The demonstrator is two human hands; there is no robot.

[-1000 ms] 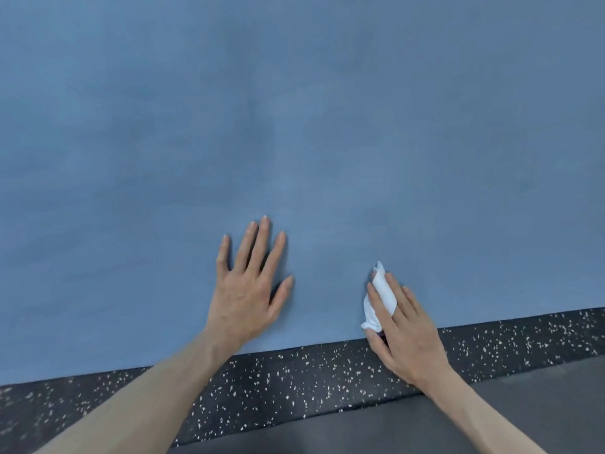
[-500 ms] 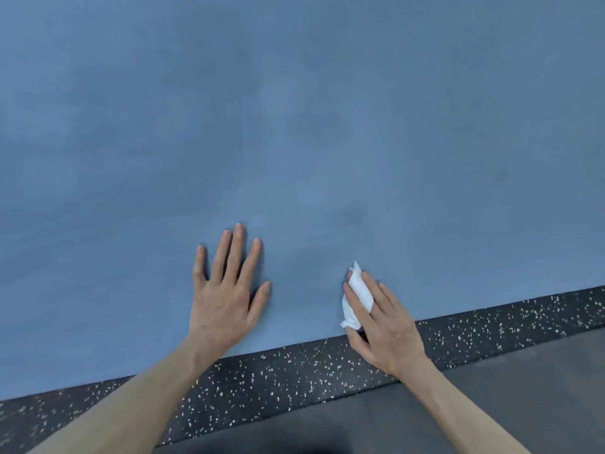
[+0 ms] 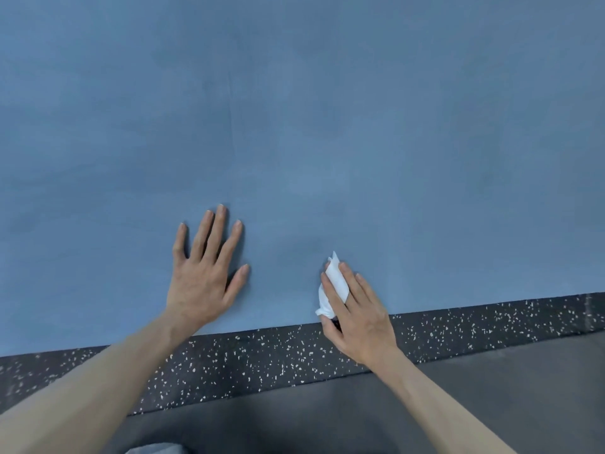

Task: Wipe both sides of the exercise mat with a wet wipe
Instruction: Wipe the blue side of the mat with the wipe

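A blue exercise mat (image 3: 294,126) lies flat and fills most of the view, its near edge running across the lower part. My left hand (image 3: 203,276) lies flat on the mat near that edge, fingers straight and spread. My right hand (image 3: 357,309) holds a crumpled white wet wipe (image 3: 334,283) between its fingers and thumb, pressed down on the mat right at the near edge. Part of the wipe is hidden under my fingers.
A black rubber floor strip with white speckles (image 3: 262,358) borders the mat's near edge. Closer to me lies a plain dark grey surface (image 3: 327,417). A small pale grey patch (image 3: 154,448) shows at the bottom edge.
Both hands sit a little further left along the mat's near edge than a second ago; the right hand still holds the wipe and the left stays flat.
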